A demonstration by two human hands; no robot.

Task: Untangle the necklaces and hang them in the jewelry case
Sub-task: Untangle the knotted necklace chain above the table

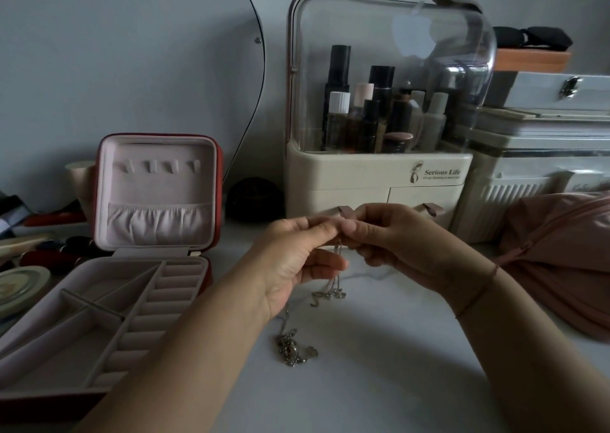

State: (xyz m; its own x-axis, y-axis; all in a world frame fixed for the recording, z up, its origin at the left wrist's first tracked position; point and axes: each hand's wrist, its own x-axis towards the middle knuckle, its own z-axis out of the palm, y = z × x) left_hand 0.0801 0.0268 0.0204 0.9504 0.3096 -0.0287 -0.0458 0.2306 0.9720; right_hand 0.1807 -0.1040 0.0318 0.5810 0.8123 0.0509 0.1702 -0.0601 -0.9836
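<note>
Both hands meet at the middle of the frame, raised above the white tabletop (379,350). The left hand (293,261) and the right hand (399,244) each press thumb and forefinger together on a thin silver chain necklace (334,284), pinching it where their fingertips touch. From that pinch the chain hangs straight down, and its small pendants reach the table just below the left hand's lower fingers. A thin cord bracelet (478,294) circles the right wrist.

Lower down, beside the left forearm, a tangled heap of silver chains (292,350) lies on the table. A strand runs up from it towards the left palm; I cannot tell whether it joins the held chain.

At the left of the frame stands a red square jewelry case (158,188) lined in pale pink, open, with its lid upright. Four small hooks (155,166) sit in a row in the lid above a gathered pocket, and the tray in front has dividers and ring rolls.

Behind the hands, at upper centre, is a cream cosmetic organiser (363,175) with a clear domed cover and bottles inside. A pink fabric bag (561,254) lies at the right edge.
</note>
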